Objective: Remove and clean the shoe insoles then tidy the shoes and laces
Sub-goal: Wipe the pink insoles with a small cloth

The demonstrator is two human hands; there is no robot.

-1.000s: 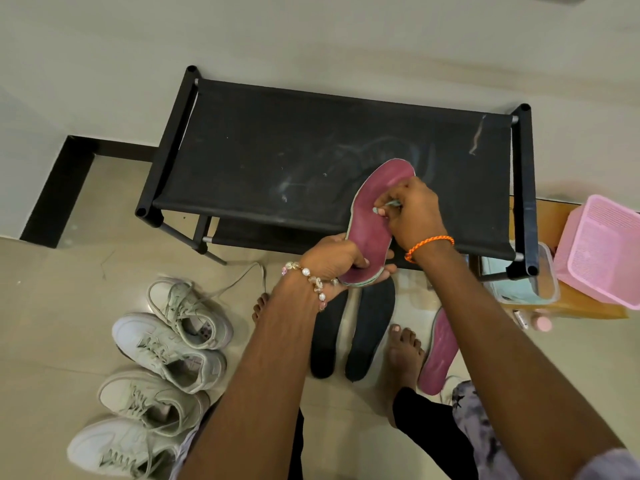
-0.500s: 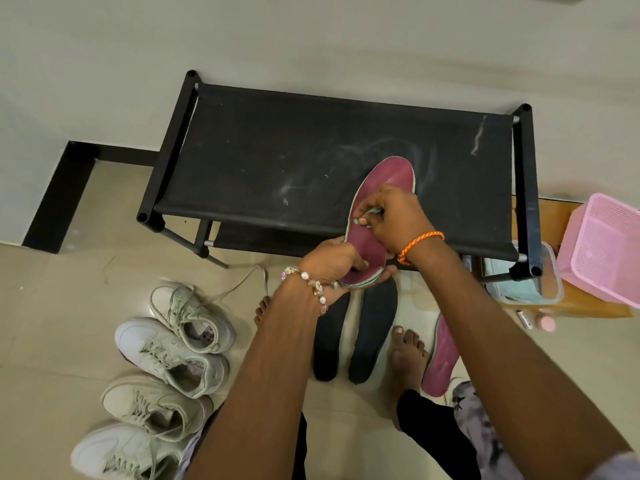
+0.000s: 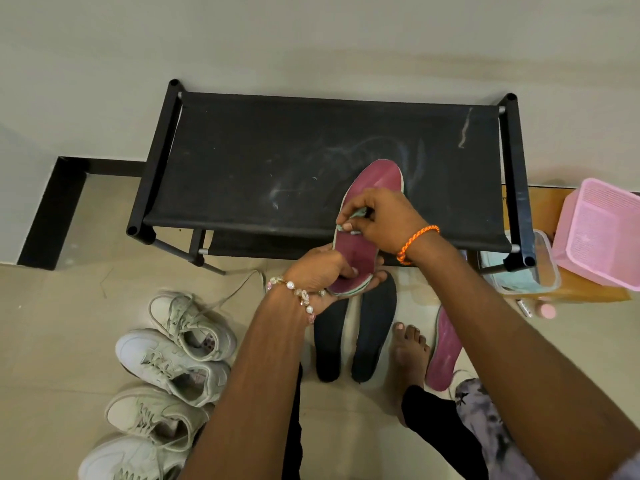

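- A black fabric shoe rack (image 3: 277,161) is filling the upper centre of the frame against the wall; dust smears are showing on its top, and no writing is readable anywhere.
- Four pale sneakers (image 3: 162,365) are being kept in a row at the lower left, laces loose.
- One pink basket (image 3: 602,237) is sitting at the right edge, with one clear container (image 3: 540,275) just beside it, partly hidden by the rack's leg.
- Two black insoles (image 3: 374,327) are lying side by side on the floor at lower centre, beside a bare foot (image 3: 410,351).
- One maroon insole (image 3: 445,351) is lying right of that foot.
- A second maroon insole (image 3: 367,216) is being held at centre: its heel is being gripped by the left hand (image 3: 322,271), fingers curled under it.
- A small pale cloth (image 3: 356,220) is being pinched against it by the right hand (image 3: 381,216).
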